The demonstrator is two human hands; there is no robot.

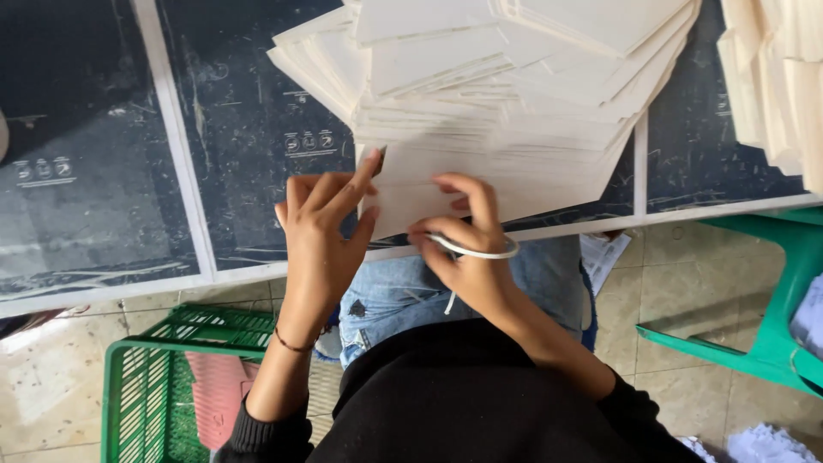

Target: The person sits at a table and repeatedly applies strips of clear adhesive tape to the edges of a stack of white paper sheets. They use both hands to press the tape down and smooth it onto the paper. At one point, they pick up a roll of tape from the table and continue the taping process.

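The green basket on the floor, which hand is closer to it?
Left. The left hand is above the green basket, at the paper stack; the right hand is farther to the side.
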